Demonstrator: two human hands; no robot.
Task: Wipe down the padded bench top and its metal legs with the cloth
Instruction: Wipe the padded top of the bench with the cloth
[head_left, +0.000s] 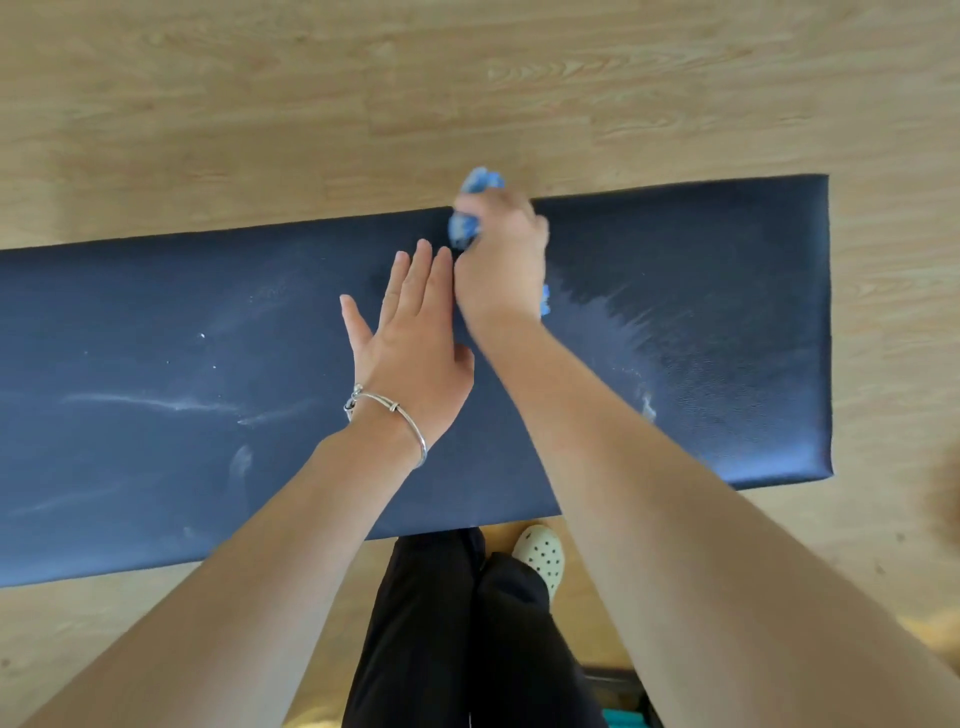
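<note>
Head view: right hand (501, 260) grips cloth (467, 221) on bench top (701, 322); left hand (410, 338) flat, fingers straight.

Padded bench top (701, 322): one, dark blue.
Cloth (466, 226): one, blue, bunched.
Hands: two, a left hand (410, 338) and a right hand (501, 260).
Forearms (291, 519): two, bare.
Bracelet (395, 410): one, silver, on the left wrist.
Shoe (540, 556): one in view, pale with holes.
Trouser legs (415, 623): two, black.
</note>
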